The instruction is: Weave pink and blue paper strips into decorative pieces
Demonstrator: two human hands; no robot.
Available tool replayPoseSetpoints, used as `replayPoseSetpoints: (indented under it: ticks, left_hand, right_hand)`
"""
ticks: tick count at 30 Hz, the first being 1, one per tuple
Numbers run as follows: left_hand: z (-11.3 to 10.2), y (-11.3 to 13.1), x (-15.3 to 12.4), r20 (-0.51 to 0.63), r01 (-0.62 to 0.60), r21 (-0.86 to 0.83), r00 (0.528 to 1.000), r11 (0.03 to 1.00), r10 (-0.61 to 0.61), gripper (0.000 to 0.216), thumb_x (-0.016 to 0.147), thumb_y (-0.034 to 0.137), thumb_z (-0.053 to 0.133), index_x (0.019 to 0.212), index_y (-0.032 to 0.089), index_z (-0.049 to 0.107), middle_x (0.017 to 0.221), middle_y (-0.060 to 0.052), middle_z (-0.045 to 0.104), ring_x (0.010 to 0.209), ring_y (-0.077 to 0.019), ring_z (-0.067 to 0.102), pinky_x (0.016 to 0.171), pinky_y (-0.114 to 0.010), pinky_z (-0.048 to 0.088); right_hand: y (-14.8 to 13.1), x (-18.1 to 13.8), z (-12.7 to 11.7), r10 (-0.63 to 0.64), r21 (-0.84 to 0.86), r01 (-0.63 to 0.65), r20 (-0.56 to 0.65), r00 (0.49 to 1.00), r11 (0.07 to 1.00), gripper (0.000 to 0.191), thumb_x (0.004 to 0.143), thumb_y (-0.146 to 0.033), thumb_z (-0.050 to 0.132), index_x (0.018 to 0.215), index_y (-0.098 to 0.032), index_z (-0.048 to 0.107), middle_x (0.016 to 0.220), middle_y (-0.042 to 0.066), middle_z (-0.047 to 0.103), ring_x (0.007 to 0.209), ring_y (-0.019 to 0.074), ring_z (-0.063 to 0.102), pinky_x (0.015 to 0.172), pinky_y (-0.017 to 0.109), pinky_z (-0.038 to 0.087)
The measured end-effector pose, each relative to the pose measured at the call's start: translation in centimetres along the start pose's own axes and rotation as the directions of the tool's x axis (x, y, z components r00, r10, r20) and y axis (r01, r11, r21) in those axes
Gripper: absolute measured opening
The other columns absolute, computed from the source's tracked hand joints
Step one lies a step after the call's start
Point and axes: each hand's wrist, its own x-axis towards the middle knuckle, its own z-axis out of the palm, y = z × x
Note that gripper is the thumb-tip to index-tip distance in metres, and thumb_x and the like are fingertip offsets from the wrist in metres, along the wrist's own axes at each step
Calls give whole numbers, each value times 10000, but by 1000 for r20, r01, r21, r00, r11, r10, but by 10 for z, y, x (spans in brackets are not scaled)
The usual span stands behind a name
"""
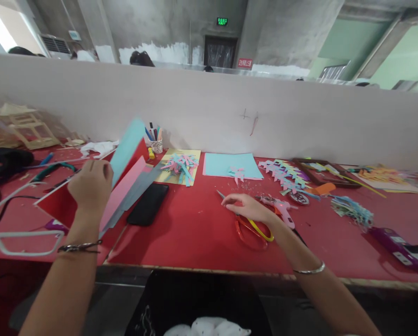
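Note:
At the left, my left hand point(93, 186) is closed on coloured paper, with a light-blue sheet point(127, 144) raised and slightly blurred. A pink sheet point(124, 191) and grey-blue sheets fan out below it. Its fingertips are turned away from me. My right hand point(245, 207) lies over scissors point(252, 232) on the red table, fingers loosely stretched out. The blade tip shows beyond the fingers, and the red and yellow handles show below the palm. Whether the fingers touch the scissors I cannot tell. A black phone point(148, 204) lies beside the fanned paper.
Cut paper strips point(180, 165) lie on a yellow sheet. Behind my right hand are light-blue sheets point(219, 163), a pink glue gun point(282, 210) and folded paper chains point(286, 177). A pen cup point(156, 145) stands by the partition point(201, 107). A white frame point(23, 249) lies left.

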Motion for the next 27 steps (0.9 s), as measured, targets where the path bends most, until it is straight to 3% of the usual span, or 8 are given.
replayPoseSetpoints:
  ticks: [3, 7, 9, 11, 15, 18, 22, 27]
  left_hand:
    - [-11, 1, 10, -144, -102, -50, 985, 994, 94, 330, 869, 302, 254, 883, 145, 544, 827, -54, 567, 652, -129, 450, 549, -228, 279]
    - [-28, 19, 7, -155, -379, -39, 916, 925, 369, 302, 879, 271, 249, 846, 159, 527, 828, -49, 568, 746, -149, 480, 666, -255, 334]
    - [-31, 34, -7, -100, -526, -43, 848, 850, 520, 316, 888, 254, 229, 841, 163, 527, 806, -52, 575, 758, -164, 497, 683, -275, 344]
    - [-29, 49, -28, -45, -681, -88, 732, 727, 680, 287, 881, 223, 256, 816, 173, 530, 775, -45, 579, 722, -169, 509, 673, -290, 351]
    - [-14, 70, -82, 20, -795, -329, 534, 510, 845, 251, 824, 61, 318, 778, 191, 529, 720, -25, 573, 693, -151, 536, 660, -281, 366]
    - [-2, 73, -115, 4, -754, -486, 504, 442, 864, 211, 808, 73, 363, 747, 194, 525, 732, -16, 587, 680, -137, 551, 659, -268, 385]
    - [6, 67, -135, 41, -680, -592, 510, 433, 859, 198, 787, 90, 374, 720, 200, 524, 728, -7, 603, 684, -131, 564, 649, -248, 406]
    - [5, 54, -135, 145, -625, -586, 545, 516, 826, 219, 712, 57, 362, 672, 201, 522, 704, -1, 619, 654, -134, 565, 624, -240, 430]
  right_hand:
    - [1, -6, 4, 21, 3, -21, -7, 1000, 1000, 174, 753, -251, 462, 831, -187, 603, 925, 38, 648, 892, 168, 588, 810, 312, 437]
    - [3, -10, 13, -27, -12, 26, -38, 999, 1000, 162, 751, -233, 460, 827, -183, 593, 913, 43, 645, 856, 162, 588, 784, 298, 444]
    - [4, -13, 21, -83, -24, 81, -122, 989, 996, 171, 759, -223, 448, 862, -188, 580, 894, 41, 636, 824, 156, 585, 763, 294, 448]
    - [4, -19, 31, -131, -65, 117, -280, 951, 991, 216, 774, -222, 429, 950, -200, 552, 889, 45, 617, 812, 159, 576, 753, 306, 451]
    - [3, -33, 57, -269, -366, 85, -488, 831, 927, 328, 794, -252, 423, 1112, -207, 490, 1017, 105, 552, 972, 226, 502, 850, 403, 397]
    - [5, -41, 78, -369, -581, 122, -329, 869, 805, 313, 799, -277, 452, 1101, -243, 526, 1091, 121, 523, 1039, 252, 456, 898, 445, 335]
    - [11, -41, 96, -317, -617, 169, -137, 938, 769, 142, 788, -264, 501, 874, -254, 613, 975, 75, 582, 915, 213, 525, 905, 454, 294]
    - [17, -50, 86, -256, -553, 119, -178, 950, 825, 151, 811, -264, 458, 799, -234, 606, 844, 31, 606, 795, 157, 558, 913, 411, 282]
